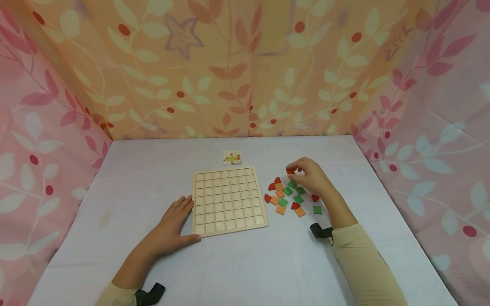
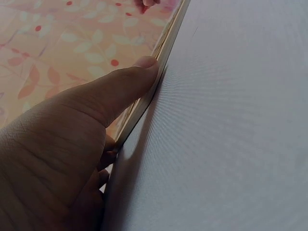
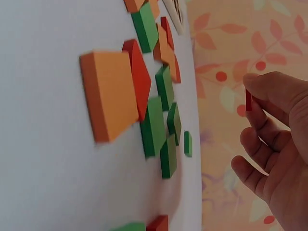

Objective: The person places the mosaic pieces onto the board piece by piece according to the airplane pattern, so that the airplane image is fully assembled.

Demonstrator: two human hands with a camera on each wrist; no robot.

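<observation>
My right hand [image 1: 311, 176] pinches a red quarter-circle tile [image 1: 289, 171] between thumb and fingertips, held up above the scattered tiles. The right wrist view shows this tile [image 3: 249, 100] edge-on, the other fingers loosely bent. My left hand [image 1: 174, 227] lies at the wooden grid board [image 1: 229, 202], fingers stretched along its left edge and thumb at the near left corner. In the left wrist view the thumb [image 2: 130, 86] presses against the board's side [image 2: 166, 45]. The squares of the board hold no tiles.
Right of the board lie loose tiles: green squares [image 1: 317, 210], orange squares [image 1: 280, 209] and red quarter-circles [image 1: 315, 198]. Behind the board is a small pattern card [image 1: 232, 157]. A white cloth [image 1: 153, 170] covers the table; patterned curtains [image 1: 245, 68] stand around it.
</observation>
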